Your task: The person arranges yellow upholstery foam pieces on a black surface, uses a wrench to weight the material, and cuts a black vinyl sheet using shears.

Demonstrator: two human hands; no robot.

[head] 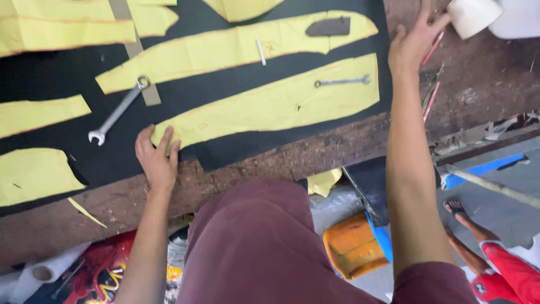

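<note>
Rough, worn wooden tabletop (pixel 315 155) here, mostly covered by a big black sheet (pixel 236 90) with yellow paper pattern pieces laid all over it. Left hand (pixel 156 157) is flat and open, fingers spread, pressing down on the near end of a long yellow pattern piece (pixel 281 104) right at the black sheet's front edge. That piece stretches away to the right of the left hand, and a small wrench (pixel 343 81) sits on its far end, closer to the right arm. Just beyond the left hand and a bit to its left there's a bigger silver wrench (pixel 118 111) lying diagonally on the black sheet, its ring end resting on a tan strip (pixel 135 50). Another long yellow piece (pixel 236 48) lies farther out, with a white marker-ish stick (pixel 261 51) and a dark scrap (pixel 329 27) on it. Right hand (pixel 413 45) is stretched way out past the sheet's right edge, fingers loosely open and touching a white roll (pixel 472 16) at the far corner; can't really tell if it's gripping it or just touching. A couple of pink pencils (pixel 432 73) lie just to the right of that wrist. Hands are well apart from each other. Below the tabletop's edge, near the right elbow, there's an orange container (pixel 351 245).
</note>
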